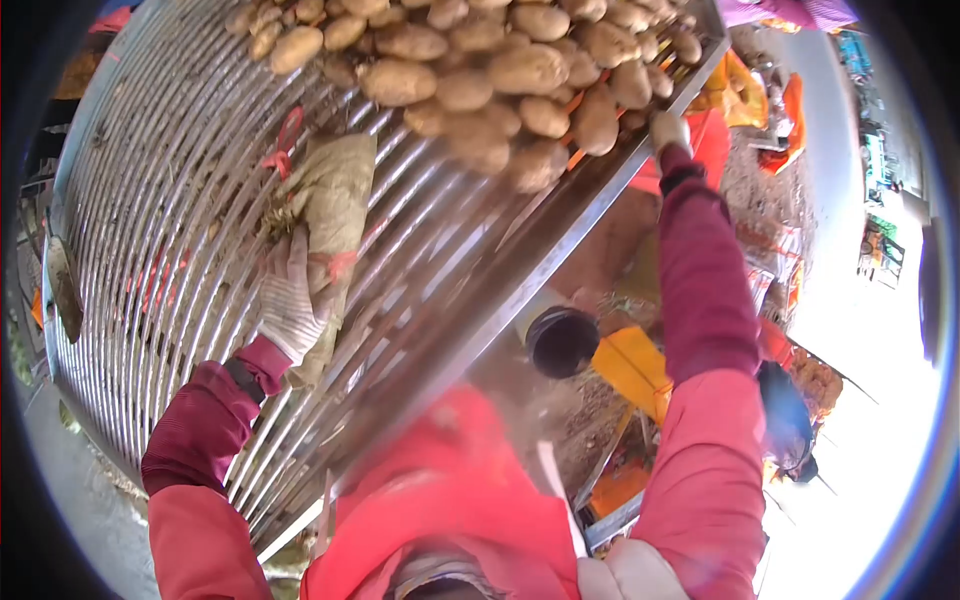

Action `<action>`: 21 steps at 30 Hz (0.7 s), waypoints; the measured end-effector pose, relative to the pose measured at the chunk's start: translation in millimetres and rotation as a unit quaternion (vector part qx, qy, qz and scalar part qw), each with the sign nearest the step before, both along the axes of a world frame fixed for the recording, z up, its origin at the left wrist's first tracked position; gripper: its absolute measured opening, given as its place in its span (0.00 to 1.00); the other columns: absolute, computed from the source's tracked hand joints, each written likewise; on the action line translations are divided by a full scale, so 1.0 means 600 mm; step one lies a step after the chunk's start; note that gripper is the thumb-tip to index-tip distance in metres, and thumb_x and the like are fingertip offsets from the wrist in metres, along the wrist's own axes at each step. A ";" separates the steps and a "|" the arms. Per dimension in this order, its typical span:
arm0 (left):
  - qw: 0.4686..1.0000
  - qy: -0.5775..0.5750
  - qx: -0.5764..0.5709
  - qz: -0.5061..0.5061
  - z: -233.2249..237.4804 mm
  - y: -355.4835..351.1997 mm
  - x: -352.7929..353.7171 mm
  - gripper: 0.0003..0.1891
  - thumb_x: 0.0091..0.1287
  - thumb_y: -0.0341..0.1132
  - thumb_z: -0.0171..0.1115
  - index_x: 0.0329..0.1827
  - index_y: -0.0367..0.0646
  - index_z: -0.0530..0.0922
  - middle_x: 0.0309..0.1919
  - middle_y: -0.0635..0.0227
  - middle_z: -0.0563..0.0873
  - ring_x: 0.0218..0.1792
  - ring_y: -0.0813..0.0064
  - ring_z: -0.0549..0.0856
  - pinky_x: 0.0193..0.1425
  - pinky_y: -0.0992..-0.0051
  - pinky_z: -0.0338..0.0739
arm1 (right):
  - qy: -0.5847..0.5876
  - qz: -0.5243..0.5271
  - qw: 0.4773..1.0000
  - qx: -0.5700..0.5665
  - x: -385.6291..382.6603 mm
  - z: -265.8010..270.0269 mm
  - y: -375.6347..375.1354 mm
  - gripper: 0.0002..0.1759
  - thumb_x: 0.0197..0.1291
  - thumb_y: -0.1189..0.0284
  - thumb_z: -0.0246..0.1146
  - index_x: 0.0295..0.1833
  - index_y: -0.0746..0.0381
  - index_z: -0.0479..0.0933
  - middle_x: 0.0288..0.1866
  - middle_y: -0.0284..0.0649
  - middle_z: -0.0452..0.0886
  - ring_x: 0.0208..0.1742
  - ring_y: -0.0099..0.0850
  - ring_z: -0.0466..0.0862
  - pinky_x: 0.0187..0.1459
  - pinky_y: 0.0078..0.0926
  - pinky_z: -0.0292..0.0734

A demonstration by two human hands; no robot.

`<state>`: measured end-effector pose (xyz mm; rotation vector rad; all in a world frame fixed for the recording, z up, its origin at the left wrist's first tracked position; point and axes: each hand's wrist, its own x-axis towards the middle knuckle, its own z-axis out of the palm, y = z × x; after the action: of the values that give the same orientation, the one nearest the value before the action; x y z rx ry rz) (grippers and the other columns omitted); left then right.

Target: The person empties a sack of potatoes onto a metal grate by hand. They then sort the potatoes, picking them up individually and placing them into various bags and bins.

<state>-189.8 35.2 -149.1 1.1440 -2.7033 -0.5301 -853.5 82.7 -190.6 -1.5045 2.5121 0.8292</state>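
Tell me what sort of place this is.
Probably an outdoor potato sorting station, on a farm or at a market. A heap of potatoes lies on a slatted metal table, the gloved left hand rests on a worn sack, and orange bags lie on the dirt beyond.

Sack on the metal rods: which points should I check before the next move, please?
1. Left hand grips sack: ok, gloved fingers closed on its lower edge.
2. Sack rests on the rods: ok.
3. Right hand at the side rail: ok; whether it grips, cannot tell.
4. Potatoes apart from sack: cannot tell, the nearest ones are blurred.
5. Red string beside sack free of the rods: cannot tell.
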 end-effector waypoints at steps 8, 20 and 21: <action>0.999 0.015 0.039 0.023 0.008 0.000 -0.011 0.50 0.67 0.62 0.61 0.81 0.37 0.53 0.69 0.36 0.67 0.64 0.36 0.71 0.69 0.44 0.63 | -0.171 -0.365 0.860 -0.314 0.017 0.011 -0.038 0.37 0.66 0.61 0.53 0.62 0.88 0.60 0.57 0.67 0.80 0.59 0.53 0.83 0.60 0.37 0.78; 0.998 0.018 0.046 0.031 0.012 0.000 -0.012 0.50 0.66 0.58 0.64 0.82 0.40 0.51 0.70 0.36 0.66 0.63 0.36 0.71 0.67 0.43 0.66 | -0.167 -0.345 0.852 -0.357 -0.050 -0.052 -0.025 0.25 0.60 0.61 0.57 0.50 0.72 0.83 0.49 0.58 0.86 0.54 0.52 0.86 0.56 0.41 0.79; 0.999 0.019 0.035 0.024 0.008 0.000 -0.007 0.49 0.66 0.58 0.64 0.82 0.40 0.52 0.70 0.38 0.66 0.63 0.36 0.71 0.67 0.44 0.66 | -0.172 -0.374 0.829 -0.380 -0.057 -0.053 -0.027 0.25 0.58 0.60 0.60 0.49 0.73 0.83 0.47 0.58 0.87 0.52 0.52 0.86 0.55 0.41 0.79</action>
<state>-194.0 35.1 -144.3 1.2014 -2.6372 -0.6359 -887.6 66.6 -222.4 -0.4934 2.8515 -0.5650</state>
